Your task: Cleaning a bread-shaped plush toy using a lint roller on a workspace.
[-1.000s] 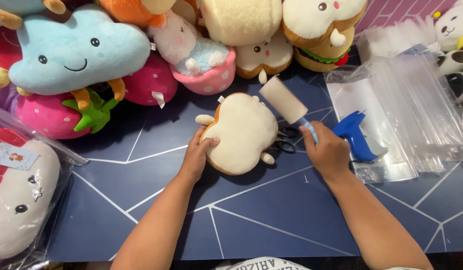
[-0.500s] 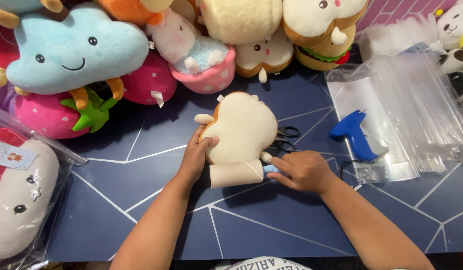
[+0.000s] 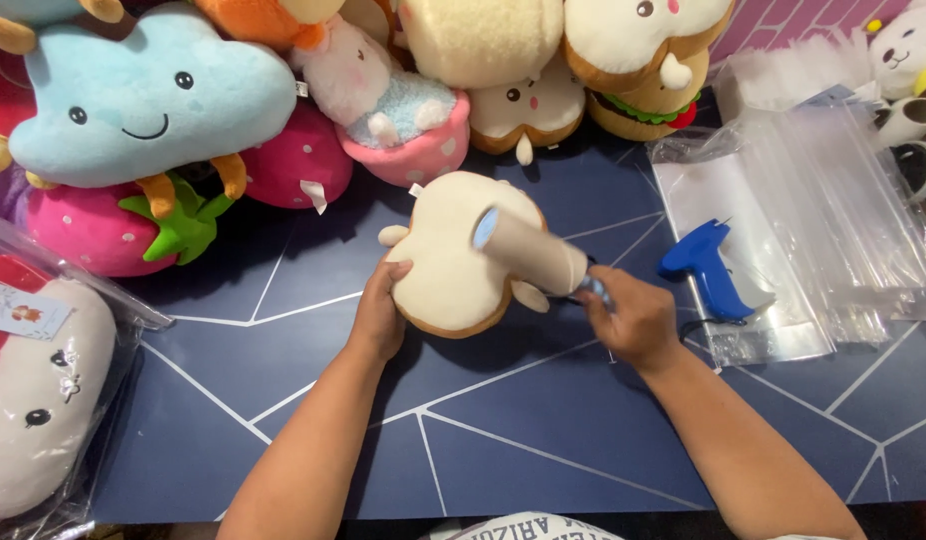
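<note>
A cream toast-shaped plush point(image 3: 448, 262) lies face down on the dark blue tabletop point(image 3: 543, 420). My left hand point(image 3: 380, 312) presses on its lower left edge. My right hand point(image 3: 631, 318) grips the blue handle of a lint roller point(image 3: 531, 251), whose pale roll lies across the right side of the plush. Black scissors are mostly hidden behind the roller.
A blue tagging gun point(image 3: 701, 266) lies on a stack of clear plastic bags point(image 3: 833, 220) at the right. Several plush toys crowd the back, among them a blue cloud point(image 3: 143, 100) and a pink strawberry point(image 3: 93, 225). A bagged plush point(image 3: 43, 400) lies at the left edge.
The lint roller moved from the plush's upper right down past its lower edge, and now lies back up across its right side. My left hand has kept its hold.
</note>
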